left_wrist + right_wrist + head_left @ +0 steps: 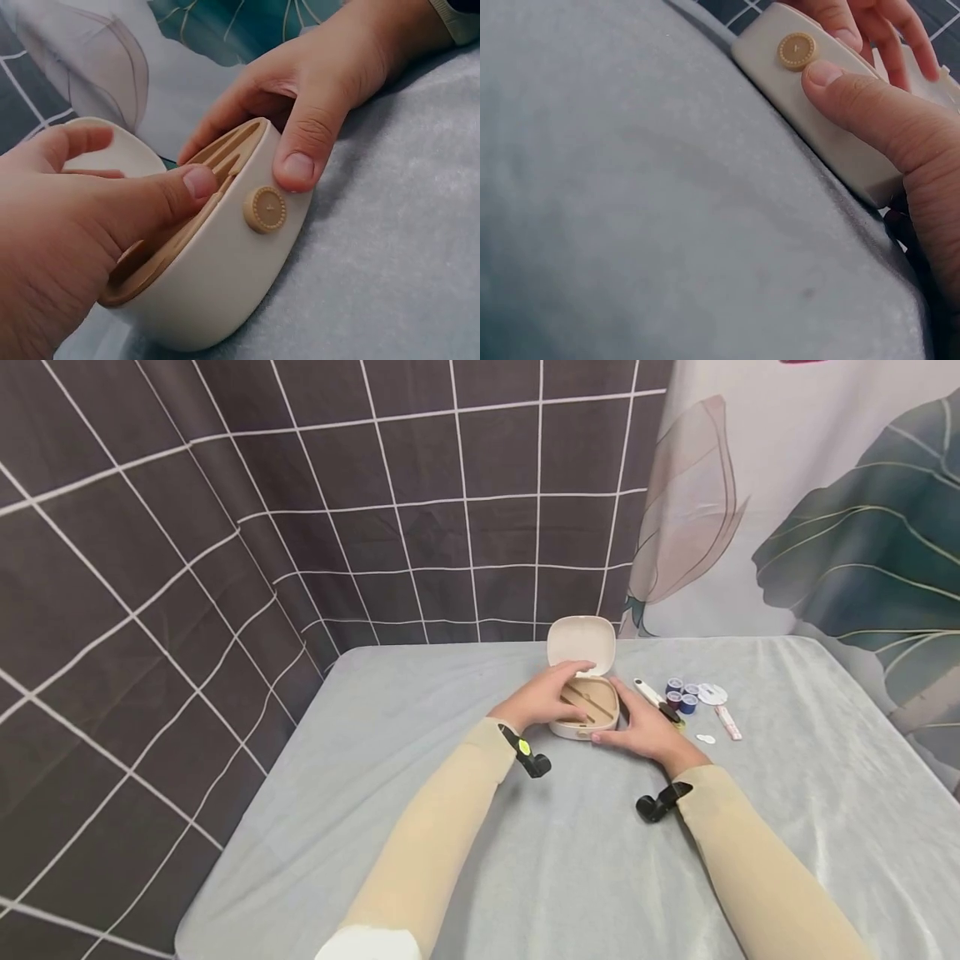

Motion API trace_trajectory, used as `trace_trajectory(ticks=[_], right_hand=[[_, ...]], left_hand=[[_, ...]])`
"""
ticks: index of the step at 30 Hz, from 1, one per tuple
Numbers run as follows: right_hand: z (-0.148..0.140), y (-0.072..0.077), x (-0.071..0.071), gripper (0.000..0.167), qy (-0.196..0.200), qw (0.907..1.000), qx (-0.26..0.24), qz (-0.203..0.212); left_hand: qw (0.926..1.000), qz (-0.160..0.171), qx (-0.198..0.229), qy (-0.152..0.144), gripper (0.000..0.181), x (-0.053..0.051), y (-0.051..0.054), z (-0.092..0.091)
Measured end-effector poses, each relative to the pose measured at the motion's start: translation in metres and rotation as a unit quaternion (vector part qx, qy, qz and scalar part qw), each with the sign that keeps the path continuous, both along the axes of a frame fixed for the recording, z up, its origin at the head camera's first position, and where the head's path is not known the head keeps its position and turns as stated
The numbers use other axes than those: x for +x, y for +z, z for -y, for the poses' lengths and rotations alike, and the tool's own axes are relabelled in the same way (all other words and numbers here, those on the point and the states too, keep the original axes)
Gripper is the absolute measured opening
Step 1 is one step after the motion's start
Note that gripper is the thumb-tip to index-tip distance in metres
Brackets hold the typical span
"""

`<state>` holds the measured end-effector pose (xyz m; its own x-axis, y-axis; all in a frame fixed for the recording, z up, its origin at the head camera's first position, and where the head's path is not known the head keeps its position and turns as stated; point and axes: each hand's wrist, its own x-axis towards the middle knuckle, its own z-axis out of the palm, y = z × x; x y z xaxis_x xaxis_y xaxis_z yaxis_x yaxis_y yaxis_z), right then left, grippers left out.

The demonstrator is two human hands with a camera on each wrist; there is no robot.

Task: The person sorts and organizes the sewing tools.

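Observation:
A small white sewing box (572, 730) with a brown button-shaped catch (265, 210) sits on the cloth-covered table. Its white lid (581, 642) stands raised at the back. Inside lies a brown slotted insert (602, 696). My left hand (538, 697) reaches over the box from the left, fingers spread toward the back and thumb touching the insert near its front edge. My right hand (643, 727) grips the box's right side, thumb on the front wall beside the catch. The right fingertips are partly hidden behind the box in the left wrist view.
Right of the box lie a white-and-black handled tool (651, 693), several thread spools (687, 703), a round white disc (712, 694), a pink-and-white strip (727, 723) and small white pieces (705, 739). A dark gridded curtain (420, 535) hangs behind the grey table cover (390, 760).

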<state>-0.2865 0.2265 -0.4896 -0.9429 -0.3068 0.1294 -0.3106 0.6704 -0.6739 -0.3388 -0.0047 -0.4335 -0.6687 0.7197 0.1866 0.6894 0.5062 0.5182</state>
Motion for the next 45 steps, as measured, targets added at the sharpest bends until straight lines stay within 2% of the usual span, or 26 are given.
trace_trajectory(ticks=[4,9,12,20,27,33,35,38,45], right_hand=[[0.001,0.001,0.001,0.120,-0.001,1.0000,0.000,0.001],[0.003,0.003,0.002,0.120,0.001,1.0000,0.001,0.001],[0.004,0.003,0.002,0.119,0.003,1.0000,0.004,-0.001],[0.004,0.003,0.002,0.118,0.002,1.0000,0.002,-0.008],[0.002,0.002,0.001,0.118,0.003,0.9999,0.001,-0.010],[0.000,0.000,0.001,0.117,0.003,0.9999,0.004,-0.012],[-0.001,0.000,0.001,0.117,0.001,0.9999,0.004,-0.010],[-0.001,0.000,0.001,0.117,0.000,1.0000,0.004,-0.006],[-0.001,0.000,0.002,0.117,-0.001,1.0000,0.003,0.003]], left_hand=[[0.9995,0.023,-0.011,-0.018,0.075,0.000,0.001,-0.004],[0.9975,0.067,0.018,-0.013,0.072,-0.001,-0.001,-0.005],[0.9962,0.081,0.027,-0.016,0.071,-0.003,-0.003,-0.005],[0.9987,0.039,-0.016,-0.030,0.064,-0.009,-0.001,-0.008],[0.9974,0.029,-0.024,-0.062,0.063,-0.013,0.000,-0.010],[0.9899,-0.042,-0.065,-0.119,0.051,-0.014,0.002,-0.012],[0.9868,-0.058,-0.080,-0.128,0.051,-0.014,0.003,-0.013],[0.9843,-0.072,-0.102,-0.125,0.052,-0.012,0.005,-0.014],[0.9815,-0.085,-0.148,-0.088,0.045,-0.006,0.007,-0.017]])
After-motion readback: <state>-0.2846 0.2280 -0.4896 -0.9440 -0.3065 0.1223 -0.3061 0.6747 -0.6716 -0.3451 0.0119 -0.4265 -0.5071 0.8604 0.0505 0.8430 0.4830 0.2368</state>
